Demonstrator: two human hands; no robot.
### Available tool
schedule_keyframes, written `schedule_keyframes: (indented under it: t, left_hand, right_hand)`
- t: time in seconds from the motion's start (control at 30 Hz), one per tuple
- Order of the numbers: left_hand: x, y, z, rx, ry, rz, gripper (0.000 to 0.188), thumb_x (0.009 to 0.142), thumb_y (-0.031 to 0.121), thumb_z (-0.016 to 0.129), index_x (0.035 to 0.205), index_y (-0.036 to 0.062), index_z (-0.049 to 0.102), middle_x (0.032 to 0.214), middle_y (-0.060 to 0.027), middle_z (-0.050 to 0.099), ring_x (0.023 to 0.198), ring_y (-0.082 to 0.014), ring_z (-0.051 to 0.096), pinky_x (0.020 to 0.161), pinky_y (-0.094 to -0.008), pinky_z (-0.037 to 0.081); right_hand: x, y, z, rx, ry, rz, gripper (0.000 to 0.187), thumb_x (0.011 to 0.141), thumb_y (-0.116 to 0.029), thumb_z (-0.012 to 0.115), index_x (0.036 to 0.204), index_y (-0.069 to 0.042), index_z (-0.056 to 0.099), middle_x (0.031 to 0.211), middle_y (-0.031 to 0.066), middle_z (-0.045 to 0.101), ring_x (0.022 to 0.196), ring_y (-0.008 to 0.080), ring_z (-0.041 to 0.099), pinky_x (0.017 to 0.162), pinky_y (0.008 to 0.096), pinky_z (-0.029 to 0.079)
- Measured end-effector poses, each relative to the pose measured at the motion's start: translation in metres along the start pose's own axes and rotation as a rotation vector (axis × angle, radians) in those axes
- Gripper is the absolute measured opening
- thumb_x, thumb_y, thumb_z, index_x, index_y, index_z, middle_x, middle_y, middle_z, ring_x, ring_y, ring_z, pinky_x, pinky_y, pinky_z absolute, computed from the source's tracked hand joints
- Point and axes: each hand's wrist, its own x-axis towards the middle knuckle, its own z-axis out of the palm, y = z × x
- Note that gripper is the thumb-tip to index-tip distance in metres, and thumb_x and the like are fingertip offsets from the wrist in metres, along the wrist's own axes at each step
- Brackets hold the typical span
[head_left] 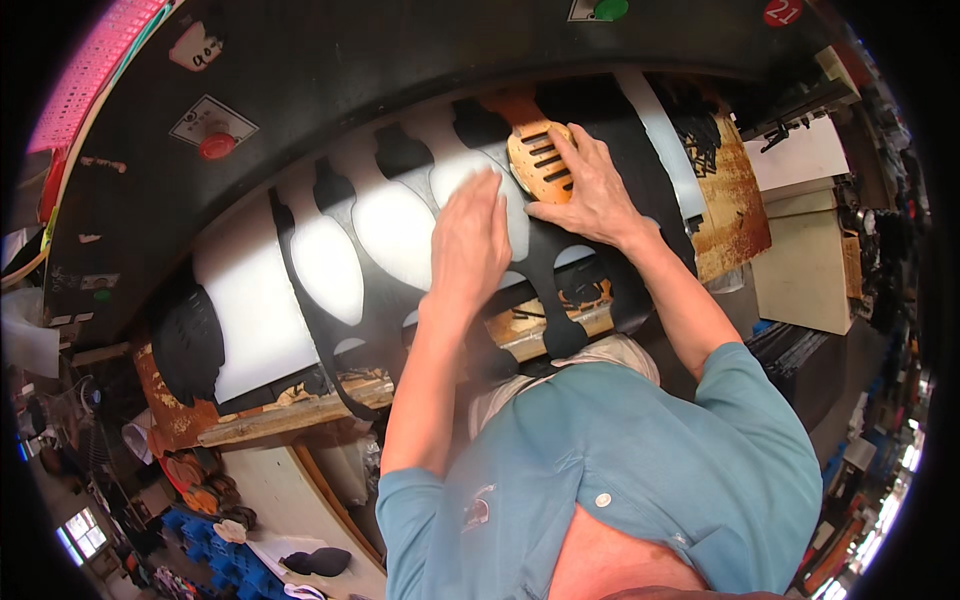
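My right hand (600,190) grips a yellow, rounded block with dark slots (541,158), apparently a cutting die. Fingers and thumb wrap its right side while it rests on the work surface. Just left of it is my left hand (470,238), fingers stretched out together and slightly blurred, holding nothing. Under both hands lies a black sheet (541,268) with several sole-shaped holes. A bright white board (250,330) shows through the holes and at the left; whether the left palm touches the sheet I cannot tell.
A dark machine beam (400,50) spans the far side, carrying a red button (216,146) and a green button (611,9). Ragged black material (185,335) lies at the left. A worn brown board (730,215) and a pale cabinet (805,265) stand at the right.
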Motion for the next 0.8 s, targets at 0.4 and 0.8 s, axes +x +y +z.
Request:
schedule_keyframes:
  t: [0.4,0.8]
  left_hand:
    - [0.031,-0.044,0.054,0.244,-0.146,0.046,0.045,0.102,0.012,0.061,0.142,-0.0108,0.060,0.153,-0.0305,0.056,0.149,-0.0473,0.047,0.125,-0.0570,0.035]
    - [0.020,0.055,0.062,-0.668,-0.414,-0.251,0.105,0.093,0.036,0.084,0.166,-0.0075,0.022,0.168,-0.0332,0.034,0.156,-0.0441,0.037,0.127,-0.0477,0.036]
  right_hand:
    - [0.020,0.051,-0.052,1.189,-0.162,0.320,0.088,0.078,-0.023,0.082,0.154,0.008,0.052,0.144,0.0148,0.063,0.130,0.0212,0.061,0.116,0.0351,0.044]
    - [-0.012,0.013,-0.025,1.406,0.080,0.491,0.076,0.086,-0.021,0.076,0.153,0.006,0.053,0.129,0.0101,0.065,0.118,0.0165,0.061,0.106,0.0301,0.047]
